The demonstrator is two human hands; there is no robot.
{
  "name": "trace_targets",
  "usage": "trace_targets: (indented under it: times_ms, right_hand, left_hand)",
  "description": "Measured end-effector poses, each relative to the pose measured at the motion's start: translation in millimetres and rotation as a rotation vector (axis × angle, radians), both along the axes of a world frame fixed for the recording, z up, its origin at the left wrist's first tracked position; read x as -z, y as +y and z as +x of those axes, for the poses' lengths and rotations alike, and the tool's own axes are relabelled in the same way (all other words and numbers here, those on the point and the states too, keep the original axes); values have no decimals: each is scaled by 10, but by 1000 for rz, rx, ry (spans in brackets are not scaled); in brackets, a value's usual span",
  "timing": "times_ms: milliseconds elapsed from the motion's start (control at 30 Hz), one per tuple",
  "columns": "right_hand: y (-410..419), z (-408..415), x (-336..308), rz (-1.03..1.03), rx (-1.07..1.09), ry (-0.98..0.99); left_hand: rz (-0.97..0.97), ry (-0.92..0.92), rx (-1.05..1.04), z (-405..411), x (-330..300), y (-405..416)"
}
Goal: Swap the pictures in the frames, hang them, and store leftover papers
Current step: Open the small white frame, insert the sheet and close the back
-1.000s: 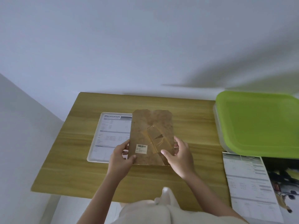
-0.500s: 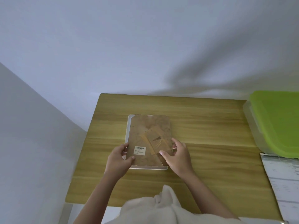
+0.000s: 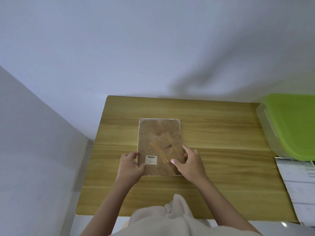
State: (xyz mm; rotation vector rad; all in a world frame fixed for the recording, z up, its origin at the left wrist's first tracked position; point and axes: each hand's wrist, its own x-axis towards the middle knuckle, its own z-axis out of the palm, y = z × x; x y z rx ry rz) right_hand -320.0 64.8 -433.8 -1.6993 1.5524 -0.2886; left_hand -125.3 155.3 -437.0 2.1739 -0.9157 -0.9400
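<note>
A: Here, what do I see, largest first?

B: I see a wooden table (image 3: 221,133), then a green-lidded bin (image 3: 293,123) at its right edge. The frame (image 3: 159,147) lies face down, mid-table, brown backing up.

A: And the hands?

B: Left hand (image 3: 130,165) grips the frame's left edge; right hand (image 3: 190,163) grips its right edge.

One picture frame (image 3: 159,147) lies back-up on one wooden worktop (image 3: 221,150). One barcode label (image 3: 151,160) sits on its backing. One green-lidded box (image 3: 293,123). One printed sheet (image 3: 296,184). Two hands: left (image 3: 130,165), right (image 3: 190,163).
</note>
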Motion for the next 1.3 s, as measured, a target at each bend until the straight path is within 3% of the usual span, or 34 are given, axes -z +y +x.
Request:
trace_targets:
  times_ms: [233,467,867,1000,1300]
  right_hand:
    - [5,-23,21,-59,-30,81]
    - [66,-92,129,-49,17,-41]
    - [108,-47,247,-86,-19,65]
    - [11,-58,188,-7,-156,171]
    - [-476,64,-51,224,-374,280]
  left_hand:
    - [-30,-41,20,61,50,9]
    - [-64,-30,15,63,90,38]
    - [-57,-69,43,141,150,37]
    - [-70,-58,135,176,180,12]
    - [157,92,304,328,61,-260]
